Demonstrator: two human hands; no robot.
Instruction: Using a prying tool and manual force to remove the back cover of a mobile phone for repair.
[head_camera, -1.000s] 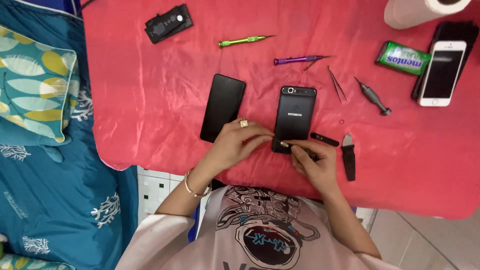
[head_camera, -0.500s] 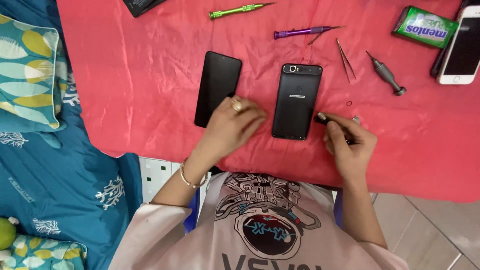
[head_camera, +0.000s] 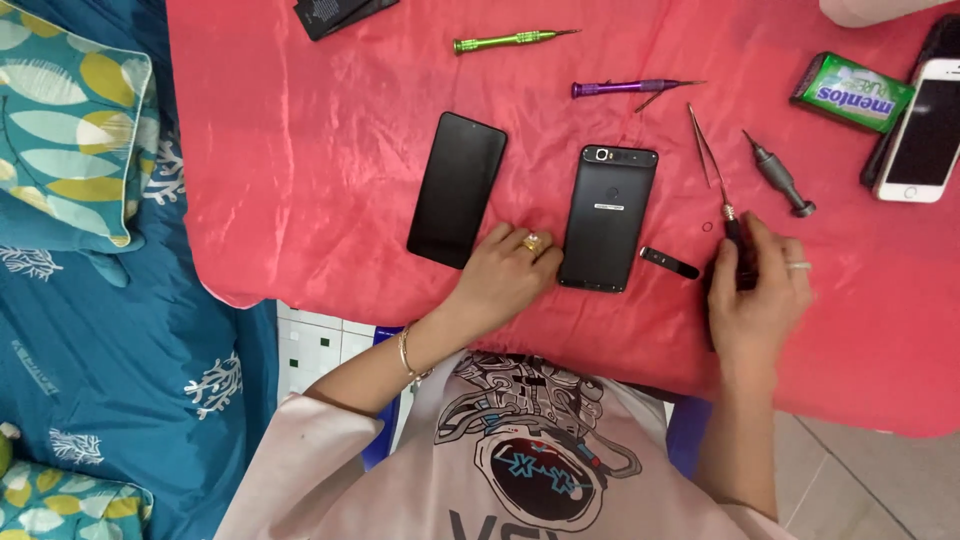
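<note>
— Where does the bare left hand sit?

— Near the front edge of the red cloth-covered table, palm down, fingers curled loosely, a gold ring on one finger. The forearm runs back and down to the left toward the body, with a thin gold bracelet at the wrist.

— And the bare right hand?

— Further right along the same front edge, well apart from the left. Its fingers close around a dark-handled slim screwdriver, tip pointing away from the body. A pale ring shows on one finger. The forearm comes almost straight up from below.
</note>
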